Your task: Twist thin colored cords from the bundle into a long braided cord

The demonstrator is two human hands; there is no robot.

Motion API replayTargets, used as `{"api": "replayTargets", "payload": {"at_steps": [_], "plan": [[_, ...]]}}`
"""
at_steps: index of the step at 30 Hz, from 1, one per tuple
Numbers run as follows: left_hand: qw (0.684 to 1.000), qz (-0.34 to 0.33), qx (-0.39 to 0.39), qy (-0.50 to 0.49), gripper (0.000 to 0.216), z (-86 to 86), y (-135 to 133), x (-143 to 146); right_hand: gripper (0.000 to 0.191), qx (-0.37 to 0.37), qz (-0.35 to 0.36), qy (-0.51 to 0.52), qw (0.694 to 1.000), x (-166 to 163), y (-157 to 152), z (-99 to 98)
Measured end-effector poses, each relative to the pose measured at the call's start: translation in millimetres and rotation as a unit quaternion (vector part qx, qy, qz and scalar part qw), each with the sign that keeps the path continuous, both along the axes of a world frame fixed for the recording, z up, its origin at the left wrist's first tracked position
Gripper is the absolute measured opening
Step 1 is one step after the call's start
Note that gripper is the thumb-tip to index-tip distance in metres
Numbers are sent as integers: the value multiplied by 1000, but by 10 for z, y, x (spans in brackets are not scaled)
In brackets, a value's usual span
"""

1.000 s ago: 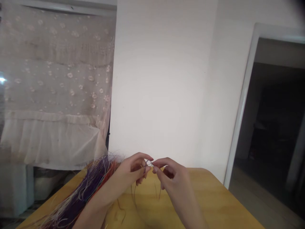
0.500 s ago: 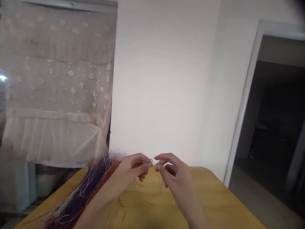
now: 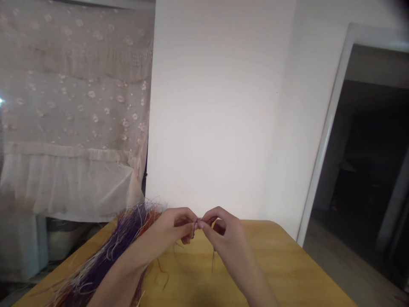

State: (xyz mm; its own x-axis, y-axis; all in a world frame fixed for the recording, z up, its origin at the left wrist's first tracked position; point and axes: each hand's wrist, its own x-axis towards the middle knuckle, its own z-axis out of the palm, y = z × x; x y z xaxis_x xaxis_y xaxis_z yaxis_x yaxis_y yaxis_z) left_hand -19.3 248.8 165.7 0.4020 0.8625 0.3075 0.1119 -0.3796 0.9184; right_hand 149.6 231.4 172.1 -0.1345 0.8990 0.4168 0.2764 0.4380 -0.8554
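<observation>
Over the far part of the table, my left hand (image 3: 179, 226) pinches a small piece of purple twisted strand (image 3: 193, 229) between thumb and forefinger. My right hand (image 3: 222, 228) meets it from the right, its thumb and forefinger closed on the same strand, so the fingertips of both hands nearly touch. A thin loose end (image 3: 213, 262) hangs below my right hand. The exact knot or loop between the fingertips is hidden. Beside and partly behind my left forearm lies a thick bundle of purple, orange and pale fibres (image 3: 128, 226).
The yellow wooden table (image 3: 271, 264) spreads under both hands, with a few loose fibre scraps (image 3: 163, 277) on it. A white wall (image 3: 217, 111) stands behind. A lace curtain (image 3: 76, 111) hangs at the left, and a dark doorway (image 3: 370, 153) opens at the right.
My right hand has moved left, bringing its fingertips from a small gap up against those of my left hand. The purple loop that showed above the fingers is now mostly covered.
</observation>
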Motion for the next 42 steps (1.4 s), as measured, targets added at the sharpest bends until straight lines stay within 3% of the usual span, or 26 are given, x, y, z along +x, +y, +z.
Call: {"api": "replayTargets", "payload": {"at_steps": [5, 10, 14, 18, 23, 29, 32, 36, 42], "plan": [[1000, 22, 10, -9, 15, 18, 0, 28, 14, 7, 26, 58, 998, -27, 30, -23], [986, 133, 98, 10, 16, 35, -46, 209, 19, 3, 20, 135, 991, -39, 70, -26], [941, 261, 195, 93, 14, 17, -106, 323, 20, 1, 4, 137, 991, -43, 96, -43], [869, 339, 322, 161, 11, -44, -126, 385, 21, 0, 8, 169, 986, -51, 127, -65], [804, 339, 467, 144, 14, -175, -115, 480, 19, -17, 15, 245, 969, -38, 105, -39], [752, 385, 525, 107, 18, -217, -177, 583, 17, -20, 37, 267, 963, -29, 27, 19], [744, 392, 532, 100, 15, -193, -214, 633, 17, -26, 49, 282, 958, -33, 20, 29], [755, 361, 539, 101, 24, -249, -174, 690, 17, -8, 38, 303, 952, 4, 58, 23], [704, 274, 636, 159, 43, -401, -131, 717, 17, 18, -1, 293, 956, 216, 163, 35]]}}
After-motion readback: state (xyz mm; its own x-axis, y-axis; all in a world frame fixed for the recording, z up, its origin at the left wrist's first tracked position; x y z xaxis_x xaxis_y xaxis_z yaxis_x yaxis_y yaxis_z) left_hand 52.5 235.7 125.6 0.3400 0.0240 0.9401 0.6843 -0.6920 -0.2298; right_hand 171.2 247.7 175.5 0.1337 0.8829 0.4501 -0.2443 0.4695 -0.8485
